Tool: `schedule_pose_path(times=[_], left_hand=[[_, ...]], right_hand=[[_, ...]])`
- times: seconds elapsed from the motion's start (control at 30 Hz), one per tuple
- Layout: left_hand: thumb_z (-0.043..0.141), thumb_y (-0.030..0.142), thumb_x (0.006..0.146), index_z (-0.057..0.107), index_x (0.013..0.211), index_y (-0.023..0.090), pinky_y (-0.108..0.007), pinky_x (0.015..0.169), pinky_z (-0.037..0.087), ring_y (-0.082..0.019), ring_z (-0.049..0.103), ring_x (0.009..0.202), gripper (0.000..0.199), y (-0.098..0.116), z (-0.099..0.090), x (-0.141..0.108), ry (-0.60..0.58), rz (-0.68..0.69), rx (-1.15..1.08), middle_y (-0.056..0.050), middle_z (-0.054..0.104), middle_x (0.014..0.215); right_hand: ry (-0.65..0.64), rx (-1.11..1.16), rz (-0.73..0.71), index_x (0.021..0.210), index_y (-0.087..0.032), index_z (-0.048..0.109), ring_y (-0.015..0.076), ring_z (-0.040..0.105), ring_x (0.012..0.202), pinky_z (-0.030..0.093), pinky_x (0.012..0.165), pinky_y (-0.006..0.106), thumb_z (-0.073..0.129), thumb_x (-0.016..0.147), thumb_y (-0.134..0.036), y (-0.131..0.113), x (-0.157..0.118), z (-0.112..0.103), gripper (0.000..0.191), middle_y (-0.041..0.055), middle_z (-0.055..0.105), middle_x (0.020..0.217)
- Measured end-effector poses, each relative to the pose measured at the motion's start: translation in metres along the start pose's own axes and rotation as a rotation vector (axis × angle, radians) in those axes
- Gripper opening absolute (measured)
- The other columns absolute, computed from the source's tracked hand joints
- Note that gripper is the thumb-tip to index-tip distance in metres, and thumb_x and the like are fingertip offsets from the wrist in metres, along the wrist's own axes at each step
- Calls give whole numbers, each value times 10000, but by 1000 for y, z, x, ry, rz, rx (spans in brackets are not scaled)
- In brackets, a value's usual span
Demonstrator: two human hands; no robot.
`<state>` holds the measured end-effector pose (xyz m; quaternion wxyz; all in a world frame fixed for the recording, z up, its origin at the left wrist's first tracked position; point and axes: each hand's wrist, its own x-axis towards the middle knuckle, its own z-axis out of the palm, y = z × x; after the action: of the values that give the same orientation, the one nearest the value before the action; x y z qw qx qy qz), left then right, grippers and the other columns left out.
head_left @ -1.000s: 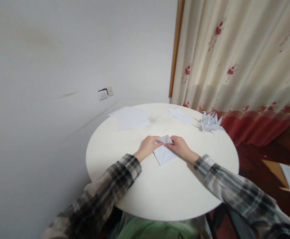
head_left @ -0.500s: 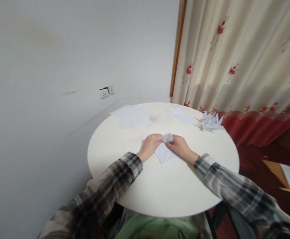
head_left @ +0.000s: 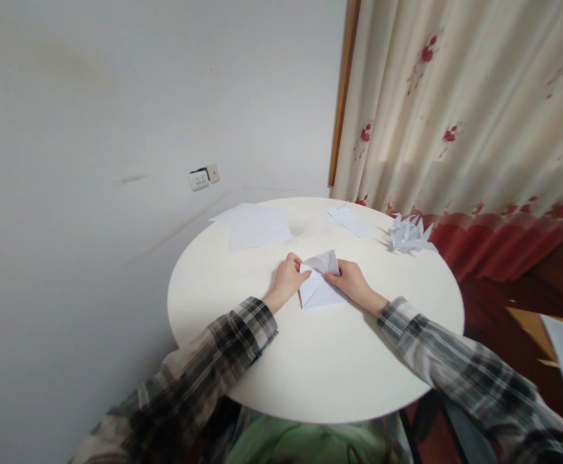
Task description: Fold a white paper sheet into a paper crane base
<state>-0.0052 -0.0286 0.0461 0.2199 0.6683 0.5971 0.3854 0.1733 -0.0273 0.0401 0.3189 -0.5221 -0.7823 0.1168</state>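
Note:
A small piece of white folded paper [head_left: 320, 293] is held between my two hands above the near middle of the round table. My left hand [head_left: 288, 277] pinches its left edge, thumb on top. On the other side, my right hand [head_left: 351, 278] grips the right edge with the thumb over the face. Crease lines run across the paper, and its upper part stands up as a raised flap. The fingers under the paper are hidden.
The round white table [head_left: 329, 367] stands against the wall. Large white sheets [head_left: 256, 227] lie at its back left, smaller paper pieces [head_left: 351, 221] at the back. A cluster of pointed folded paper shapes [head_left: 409, 234] sits near the right edge, before a curtain [head_left: 421, 129].
The paper has turned, so its lower corner now points down and left, and its upper flap stands higher. My left hand has shifted its hold along the left edge; my right hand has barely moved.

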Motion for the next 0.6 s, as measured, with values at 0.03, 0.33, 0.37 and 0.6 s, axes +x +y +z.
schedule_pose_path(times=[0.03,0.33,0.37,0.6], left_hand=[[667,152,658,485,792,170,-223,538,415,-143,573,627,226,0,-1,-1,-16,-10,16,13,580,676],[677,276,682,491,927,200,-229,593,400,-147,565,698,316,-2,1,-7,-173,107,139,16,600,783],[675,267,682,488,924,200,-230,592,396,-143,558,688,314,-3,1,-7,-178,129,141,23,593,772],[644,240,704,463,793,192,-232,571,378,-134,516,626,208,-3,1,-7,-186,207,201,40,523,671]], right_hand=[[5,-1,15,719,-115,625,141,505,576,315,519,218,558,740,-294,0,0,-1,192,53,638,673],[47,8,136,725,-105,643,161,560,588,327,500,214,534,741,-302,3,0,1,225,83,666,681],[46,8,133,737,-104,644,164,566,595,334,505,216,537,738,-300,3,0,1,223,87,670,694],[19,-22,125,749,-103,644,176,582,631,366,543,229,553,725,-290,0,0,-2,209,100,683,749]])
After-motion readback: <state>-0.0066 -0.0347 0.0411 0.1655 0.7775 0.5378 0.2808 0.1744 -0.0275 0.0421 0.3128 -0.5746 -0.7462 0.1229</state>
